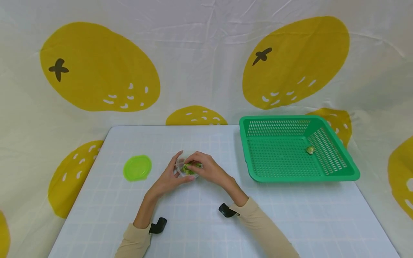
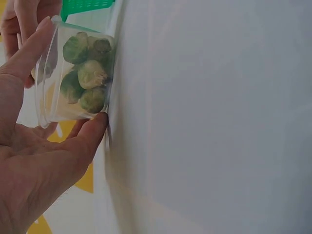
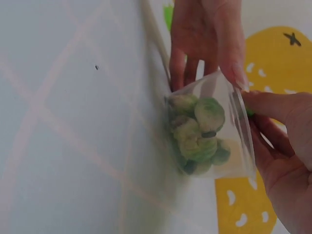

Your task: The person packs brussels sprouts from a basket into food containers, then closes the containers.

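Observation:
A clear plastic tub (image 1: 179,168) stands on the table with several Brussels sprouts (image 2: 91,73) inside. My left hand (image 1: 170,178) holds it from the left, fingers and thumb spread round its wall; in the left wrist view the thumb lies low against the side. Over the open mouth is my right hand (image 1: 209,168), its fingers dipping in at the rim. Between those fingertips a bit of green shows in the right wrist view, a Brussels sprout (image 3: 250,112) mostly hidden by the fingers.
A bright green round lid (image 1: 137,168) lies on the table left of the tub. At the right stands a green plastic basket (image 1: 277,178) with slotted sides. One Brussels sprout (image 1: 310,149) sits inside it, near the right wall.

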Motion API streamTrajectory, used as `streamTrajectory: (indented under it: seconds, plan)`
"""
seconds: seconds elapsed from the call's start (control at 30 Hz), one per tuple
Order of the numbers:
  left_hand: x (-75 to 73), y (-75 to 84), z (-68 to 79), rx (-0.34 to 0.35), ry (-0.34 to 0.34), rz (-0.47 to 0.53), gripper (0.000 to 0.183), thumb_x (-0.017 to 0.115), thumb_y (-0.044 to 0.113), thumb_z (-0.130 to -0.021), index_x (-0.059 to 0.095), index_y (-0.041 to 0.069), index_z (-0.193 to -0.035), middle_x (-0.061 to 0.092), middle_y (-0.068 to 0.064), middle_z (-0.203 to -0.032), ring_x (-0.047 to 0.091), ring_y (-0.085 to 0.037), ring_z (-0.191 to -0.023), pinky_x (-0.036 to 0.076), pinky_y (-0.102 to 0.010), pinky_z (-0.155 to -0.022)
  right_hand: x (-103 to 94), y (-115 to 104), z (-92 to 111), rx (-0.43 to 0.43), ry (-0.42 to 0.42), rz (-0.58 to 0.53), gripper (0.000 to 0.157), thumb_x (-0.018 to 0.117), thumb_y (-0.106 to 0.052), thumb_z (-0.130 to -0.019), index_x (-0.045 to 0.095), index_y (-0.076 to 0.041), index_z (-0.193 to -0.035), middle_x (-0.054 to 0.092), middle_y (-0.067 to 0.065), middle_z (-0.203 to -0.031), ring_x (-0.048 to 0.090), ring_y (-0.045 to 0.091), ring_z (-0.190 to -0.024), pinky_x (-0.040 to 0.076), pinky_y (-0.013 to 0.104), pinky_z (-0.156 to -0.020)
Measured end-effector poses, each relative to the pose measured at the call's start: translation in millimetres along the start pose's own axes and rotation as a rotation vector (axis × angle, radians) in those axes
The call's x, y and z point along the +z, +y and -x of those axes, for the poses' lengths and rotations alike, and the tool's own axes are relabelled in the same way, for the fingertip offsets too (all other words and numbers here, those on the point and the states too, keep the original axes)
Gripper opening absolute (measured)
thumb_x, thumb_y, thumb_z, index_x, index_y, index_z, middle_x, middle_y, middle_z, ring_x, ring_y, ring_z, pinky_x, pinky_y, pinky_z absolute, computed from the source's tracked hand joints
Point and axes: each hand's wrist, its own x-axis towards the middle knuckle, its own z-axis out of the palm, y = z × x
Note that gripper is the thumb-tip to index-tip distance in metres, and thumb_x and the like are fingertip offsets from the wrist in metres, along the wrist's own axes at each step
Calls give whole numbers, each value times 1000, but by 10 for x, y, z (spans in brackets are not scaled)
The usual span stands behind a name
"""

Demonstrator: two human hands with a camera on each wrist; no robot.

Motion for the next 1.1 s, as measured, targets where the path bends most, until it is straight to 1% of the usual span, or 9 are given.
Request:
streamTrajectory:
  seconds: [0.13, 0.2, 0.4, 0.7, 0.83, 1.1]
  plan:
    - [4, 19, 3, 5, -5, 2, 105, 83, 26, -90, 10, 26, -166, 13, -16, -168, 15, -39, -155, 26, -53, -123, 24, 17, 3, 8, -3, -6, 21, 70, 10, -92, 68, 10, -113, 67, 24, -110, 68, 35, -96, 60, 43, -86]
    - [7, 20, 4, 8, -7, 4, 105, 83, 25, -90, 10, 25, -166, 14, -17, -168, 15, -40, -154, 26, -54, -123, 32, 25, 7, 17, -6, -8, 21, 70, 9, -92, 68, 10, -114, 67, 23, -111, 69, 35, -96, 60, 45, -86]
    - [8, 20, 9, 17, -12, 11, 105, 82, 24, -90, 9, 23, -166, 14, -19, -167, 18, -38, -154, 26, -54, -122, 33, 49, 3, 45, -22, -2, 20, 71, 3, -94, 70, 4, -114, 68, 14, -111, 69, 24, -98, 59, 33, -88]
    - [3, 34, 13, 2, -10, 21, 106, 83, 23, -90, 9, 26, -166, 18, -18, -165, 21, -37, -152, 27, -52, -123, 41, 67, -9, 65, -44, 47, 21, 74, 2, -92, 70, 3, -113, 68, 12, -108, 67, 19, -96, 59, 29, -87]
    - [3, 29, 11, -3, -7, 15, 105, 83, 23, -90, 10, 26, -166, 21, -18, -165, 24, -37, -150, 28, -51, -122, 36, 62, -13, 75, -64, 78, 19, 74, 0, -93, 72, 2, -113, 69, 11, -107, 67, 18, -96, 58, 29, -86]
    - [7, 28, 4, 8, -9, 14, 105, 83, 23, -90, 10, 24, -166, 23, -18, -164, 26, -38, -149, 28, -53, -122, 15, 50, -16, 56, -93, 117, 14, 74, -2, -93, 76, -1, -108, 73, 9, -105, 65, 21, -98, 57, 35, -87]
